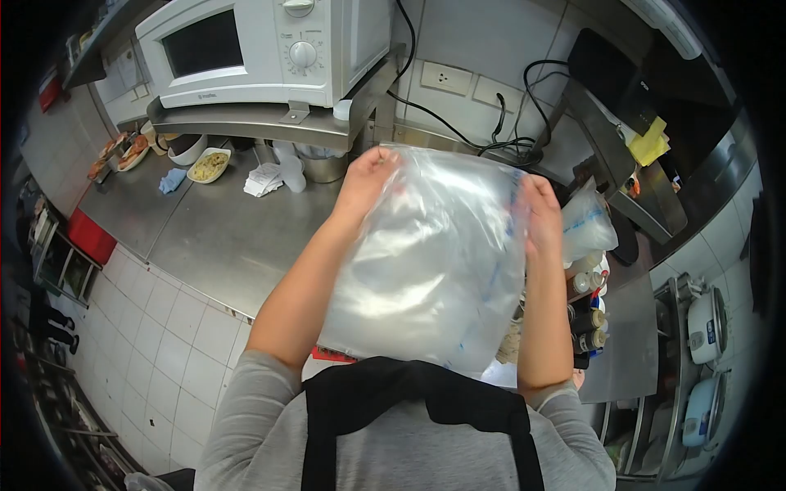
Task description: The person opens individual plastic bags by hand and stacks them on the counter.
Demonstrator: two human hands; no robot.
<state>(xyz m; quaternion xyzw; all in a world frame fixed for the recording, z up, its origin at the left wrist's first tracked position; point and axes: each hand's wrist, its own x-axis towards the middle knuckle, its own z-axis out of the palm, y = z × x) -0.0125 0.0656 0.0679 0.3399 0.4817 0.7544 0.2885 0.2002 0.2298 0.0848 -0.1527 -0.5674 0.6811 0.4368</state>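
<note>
A large clear plastic bag [409, 262] with faint blue print is spread out in front of my chest, above the steel counter. My left hand [370, 182] pinches its upper left corner, fingers closed on the film. At the upper right edge my right hand [540, 209] is closed round the plastic, its fingertips partly behind it. The bag hangs toward the black apron and hides much of the counter beneath it.
A white microwave [270, 53] stands on a steel shelf [262, 123] at the upper left. Below are a bowl of food [210, 165], a blue cloth [172, 181] and paper slips [264, 180]. Bottles [585, 319] and another plastic bag [588, 222] stand at the right.
</note>
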